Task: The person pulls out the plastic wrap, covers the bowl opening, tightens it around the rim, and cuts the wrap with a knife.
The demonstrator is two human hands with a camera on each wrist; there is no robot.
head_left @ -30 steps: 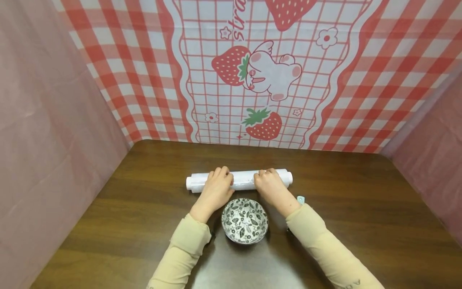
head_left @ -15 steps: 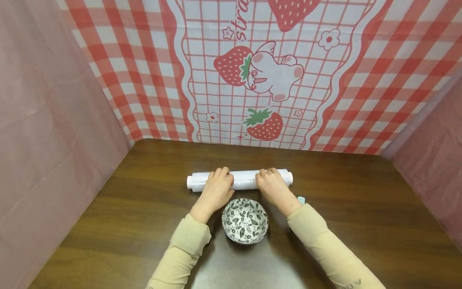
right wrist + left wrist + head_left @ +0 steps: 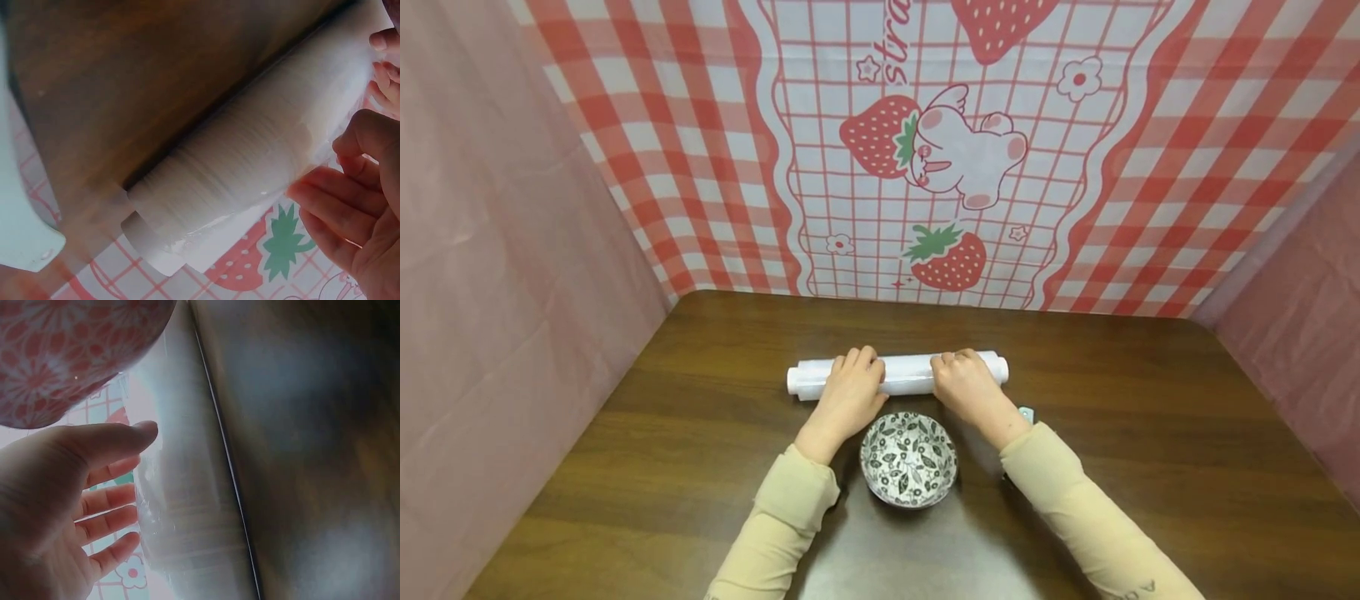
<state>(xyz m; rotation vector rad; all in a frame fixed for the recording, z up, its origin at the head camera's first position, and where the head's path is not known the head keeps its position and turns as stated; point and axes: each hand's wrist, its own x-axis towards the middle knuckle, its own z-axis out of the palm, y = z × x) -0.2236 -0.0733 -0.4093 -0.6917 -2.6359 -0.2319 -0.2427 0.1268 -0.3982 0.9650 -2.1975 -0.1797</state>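
A white roll of cling film [image 3: 910,377] lies crosswise on the wooden table, its core showing at both ends. My left hand [image 3: 852,385] rests on its left half; in the left wrist view the thumb [image 3: 125,437] and nearly straight fingertips touch the film. On the right half is my right hand [image 3: 967,387]. Its thumb [image 3: 362,134] bends toward the index finger at the film's surface in the right wrist view, and it seems to pinch the film. A bowl [image 3: 909,460] with dark leaf patterns inside stands between the forearms; its pink patterned outside shows in the left wrist view.
A pale mint piece with a small hole [image 3: 1026,414] pokes out behind my right wrist; more of this pale piece [image 3: 28,219] shows in the right wrist view. A checked strawberry cloth [image 3: 955,167] hangs behind the table [image 3: 700,400]. Pink curtains flank both sides.
The right hand has shifted very slightly to the right along the roll. The left hand, the roll and the bowl stay nearly where they were.
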